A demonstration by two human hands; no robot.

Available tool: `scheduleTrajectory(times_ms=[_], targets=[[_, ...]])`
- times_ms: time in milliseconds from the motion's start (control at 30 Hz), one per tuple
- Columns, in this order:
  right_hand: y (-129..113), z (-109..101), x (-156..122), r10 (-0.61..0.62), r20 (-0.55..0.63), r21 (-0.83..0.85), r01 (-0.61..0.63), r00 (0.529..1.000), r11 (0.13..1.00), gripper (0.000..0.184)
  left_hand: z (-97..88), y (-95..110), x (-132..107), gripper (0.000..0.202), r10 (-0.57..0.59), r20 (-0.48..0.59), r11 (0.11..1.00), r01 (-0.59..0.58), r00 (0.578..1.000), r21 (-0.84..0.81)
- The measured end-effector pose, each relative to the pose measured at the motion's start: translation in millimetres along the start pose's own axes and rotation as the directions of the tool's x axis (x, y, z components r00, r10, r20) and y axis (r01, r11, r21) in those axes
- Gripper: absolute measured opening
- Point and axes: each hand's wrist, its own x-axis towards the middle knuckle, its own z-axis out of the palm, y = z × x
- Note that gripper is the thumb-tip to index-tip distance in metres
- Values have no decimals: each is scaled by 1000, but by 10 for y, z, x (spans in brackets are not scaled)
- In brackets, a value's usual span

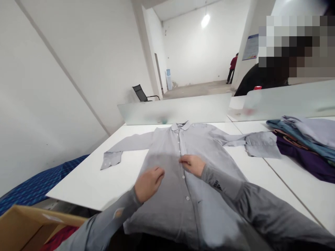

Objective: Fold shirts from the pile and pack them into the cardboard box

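Observation:
A grey button-up shirt (pixel 167 188) lies spread front side up, its collar at the far side and both sleeves stretched outward. Its lower end hangs over the near table edge. On the button strip, my right hand (pixel 193 164) has its fingers pinched together at the shirt's front edge. Over the shirt's left panel is my left hand (pixel 149 183), fingers curled in and nothing visible between them. Small white buttons run down the middle, with one button (pixel 187 198) below my right hand.
The shirt rests on a white table (pixel 131 167) with a frosted divider (pixel 178 109) behind. Folded clothes (pixel 309 146) are stacked at right. A cardboard box (pixel 28 223) holding red cloth stands lower left, near blue patterned fabric (pixel 44 183). A person (pixel 261 76) is beyond the divider.

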Motion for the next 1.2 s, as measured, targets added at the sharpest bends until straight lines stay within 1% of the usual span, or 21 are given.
scheduleTrajectory(times_ms=[33, 67, 133, 200, 267, 333, 400, 467, 567, 700, 767, 867, 967, 1100, 1200], targets=[[98, 35, 75, 85, -99, 9, -85, 991, 996, 33, 25, -4, 237, 21, 11, -17, 999, -12, 1000, -45], [194, 73, 128, 155, -171, 34, -151, 973, 988, 34, 63, -31, 487, 20, 0, -41, 997, -4, 999, -79], [366, 142, 175, 248, -223, 117, -227, 943, 967, 36, 172, -130, 1000, 17, -64, -82, 994, 57, 995, -89], [491, 187, 166, 303, -270, 207, -252, 914, 945, 35, 311, -249, 1491, 15, -120, -113, 991, 113, 986, -66], [561, 207, 140, 303, -369, 247, -222, 879, 943, 31, 462, -355, 1925, 14, -159, -126, 987, 154, 979, -48], [588, 215, 123, 244, -446, 212, -164, 861, 964, 29, 608, -439, 2282, 16, -195, -123, 981, 192, 973, -37], [591, 222, 121, 193, -421, 183, -125, 886, 975, 29, 733, -505, 2556, 18, -230, -107, 973, 228, 967, -31], [587, 233, 126, 179, -352, 173, -125, 919, 977, 29, 828, -555, 2749, 23, -263, -80, 965, 261, 962, -27], [583, 245, 134, 189, -285, 162, -147, 940, 976, 29, 914, -594, 2921, 29, -298, -33, 954, 298, 954, -18], [582, 244, 136, 203, -261, 170, -162, 944, 972, 29, 948, -603, 3028, 20, -353, 10, 935, 354, 935, -16], [583, 241, 136, 204, -256, 173, -163, 945, 971, 29, 941, -620, 3063, 20, -393, 24, 919, 393, 919, -33], [585, 239, 138, 195, -244, 168, -157, 950, 973, 28, 915, -672, 3102, 27, -449, 54, 888, 452, 892, -83], [589, 235, 144, 176, -238, 172, -137, 955, 976, 29, 895, -725, 3124, 28, -485, 111, 855, 497, 867, -150], [591, 227, 153, 183, -227, 198, -139, 956, 970, 27, 898, -766, 3129, 27, -498, 204, 803, 537, 843, -260], [592, 226, 153, 204, -230, 231, -150, 952, 961, 26, 920, -794, 3122, 27, -501, 234, 764, 552, 833, -332]])
